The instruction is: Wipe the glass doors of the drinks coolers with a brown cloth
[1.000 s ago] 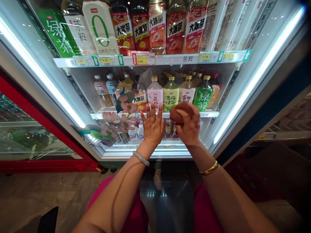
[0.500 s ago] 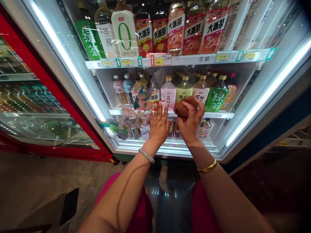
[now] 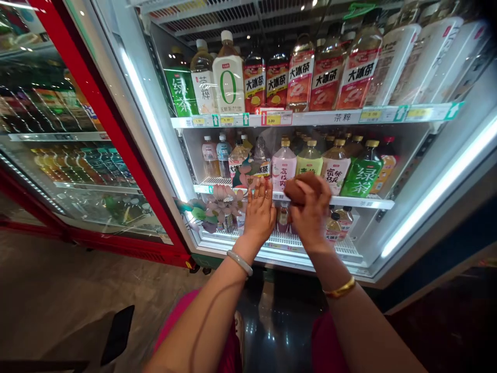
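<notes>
My left hand (image 3: 259, 211) lies flat against the glass door of a lit drinks cooler, fingers stretched out, beside a pink and green flower decal (image 3: 225, 203). Just to its right, my right hand (image 3: 312, 210) is closed around a brown cloth (image 3: 297, 190), bunched up and held at the glass. Some blur covers the right hand, and part of the cloth is hidden behind its fingers. Behind the glass near both hands stand a pink-labelled bottle (image 3: 283, 165) and a yellow-green one (image 3: 309, 157), with a green tea bottle (image 3: 364, 172) farther right.
A white shelf edge with price tags (image 3: 306, 118) carries large tea bottles above. On the left stands another cooler with a red frame (image 3: 128, 150). A dark flat object (image 3: 118, 334) is at lower left over the grey-brown floor (image 3: 58, 290).
The view has shifted, so the cooler appears farther right and lower. My left fingers have drawn closer together on the glass. The right hand still grips the cloth.
</notes>
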Demonstrator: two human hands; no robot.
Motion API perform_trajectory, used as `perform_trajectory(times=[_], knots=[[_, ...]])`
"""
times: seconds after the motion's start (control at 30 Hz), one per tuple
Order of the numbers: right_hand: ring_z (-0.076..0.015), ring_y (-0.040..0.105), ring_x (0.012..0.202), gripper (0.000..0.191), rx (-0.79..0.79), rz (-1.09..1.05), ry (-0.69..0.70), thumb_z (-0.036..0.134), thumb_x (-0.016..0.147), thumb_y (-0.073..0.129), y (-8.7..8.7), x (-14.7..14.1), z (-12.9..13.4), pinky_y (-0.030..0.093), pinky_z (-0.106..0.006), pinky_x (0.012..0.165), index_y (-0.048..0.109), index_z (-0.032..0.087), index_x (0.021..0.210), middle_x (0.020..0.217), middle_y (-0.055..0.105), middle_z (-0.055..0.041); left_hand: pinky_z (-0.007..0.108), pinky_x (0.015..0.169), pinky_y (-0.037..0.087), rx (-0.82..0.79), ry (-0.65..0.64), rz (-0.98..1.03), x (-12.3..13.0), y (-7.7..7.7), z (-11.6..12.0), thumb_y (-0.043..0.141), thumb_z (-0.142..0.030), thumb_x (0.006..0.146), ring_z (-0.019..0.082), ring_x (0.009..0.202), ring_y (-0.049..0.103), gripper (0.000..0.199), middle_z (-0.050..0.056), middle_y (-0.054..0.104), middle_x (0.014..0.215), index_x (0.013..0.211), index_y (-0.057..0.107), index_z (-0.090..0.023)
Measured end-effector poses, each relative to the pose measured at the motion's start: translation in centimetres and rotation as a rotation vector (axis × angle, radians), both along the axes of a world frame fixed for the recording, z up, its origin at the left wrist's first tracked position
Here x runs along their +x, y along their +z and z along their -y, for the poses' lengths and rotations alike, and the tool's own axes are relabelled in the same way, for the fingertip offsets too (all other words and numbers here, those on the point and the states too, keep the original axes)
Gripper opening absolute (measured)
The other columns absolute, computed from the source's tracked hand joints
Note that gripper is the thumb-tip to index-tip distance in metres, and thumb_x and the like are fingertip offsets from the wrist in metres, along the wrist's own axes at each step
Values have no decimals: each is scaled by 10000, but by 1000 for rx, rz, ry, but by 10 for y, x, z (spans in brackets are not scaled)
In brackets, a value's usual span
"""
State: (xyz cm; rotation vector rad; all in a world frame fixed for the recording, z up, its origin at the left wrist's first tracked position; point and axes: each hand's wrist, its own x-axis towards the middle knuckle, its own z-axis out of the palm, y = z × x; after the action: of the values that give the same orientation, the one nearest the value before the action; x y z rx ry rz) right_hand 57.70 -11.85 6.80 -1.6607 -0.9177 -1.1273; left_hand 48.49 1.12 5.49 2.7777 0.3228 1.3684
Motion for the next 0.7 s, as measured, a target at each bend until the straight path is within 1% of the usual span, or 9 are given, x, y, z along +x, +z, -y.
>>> perform_trajectory(times=[0.07,0.1,0.17,0.27,0.33,0.43,0.57,0.63,0.7], knots=[[-319,405,1456,605,131,4,-45,111,782,639,9,9,7,430,-576,1169,548,245,1365,1514,364,-143,549,1322,143,27,28,23,4,-2,2,401,-161,989,253,1620,40,725,143,128,1728,1661,129,-158],[-329,409,1453,607,154,12,-60,116,784,647,10,10,7,431,-585,1165,543,242,1369,1512,366,-151,559,1319,157,40,39,35,6,-4,1,411,-163,988,260,1619,44,740,142,127,1728,1664,110,-170],[-349,431,1435,594,72,41,-69,102,787,649,5,4,1,451,-590,1138,556,248,1356,1515,393,-158,570,1311,194,76,50,65,9,-9,-1,435,-172,989,275,1616,61,766,146,143,1723,1668,80,-184],[-323,561,1297,549,-189,141,-61,85,801,638,-9,-9,-14,542,-530,1009,585,295,1306,1483,486,-129,566,1303,248,104,60,141,12,-16,-6,456,-135,962,276,1610,100,818,149,223,1704,1669,45,-182],[-306,590,1257,551,-210,165,-54,82,811,620,-11,-12,-20,570,-497,962,577,307,1311,1477,496,-119,582,1301,254,115,69,169,14,-17,-10,456,-118,952,280,1606,119,833,142,275,1687,1668,36,-178],[-327,546,1327,560,-137,108,-49,93,811,612,5,-3,-13,572,-529,984,561,307,1325,1522,440,-122,566,1308,268,138,88,182,16,-14,-10,454,-113,953,261,1598,175,823,119,326,1669,1669,59,-199],[-384,465,1408,558,102,37,-90,146,815,679,28,9,-1,533,-615,1040,535,279,1338,1533,390,-163,580,1288,301,171,99,210,17,-11,-10,446,-71,936,261,1590,204,817,128,369,1646,1665,97,-187],[-402,496,1372,564,73,60,-116,123,804,672,27,6,-5,540,-635,1010,537,276,1330,1514,419,-176,567,1282,317,186,97,208,16,-11,-12,465,-74,933,263,1591,199,822,125,363,1649,1665,111,-198],[-395,568,1280,558,-71,112,-125,86,792,636,18,-3,-14,567,-626,949,558,288,1306,1485,479,-165,551,1276,337,184,86,201,14,-12,-16,479,-87,933,267,1591,199,826,120,336,1662,1665,117,-212]])
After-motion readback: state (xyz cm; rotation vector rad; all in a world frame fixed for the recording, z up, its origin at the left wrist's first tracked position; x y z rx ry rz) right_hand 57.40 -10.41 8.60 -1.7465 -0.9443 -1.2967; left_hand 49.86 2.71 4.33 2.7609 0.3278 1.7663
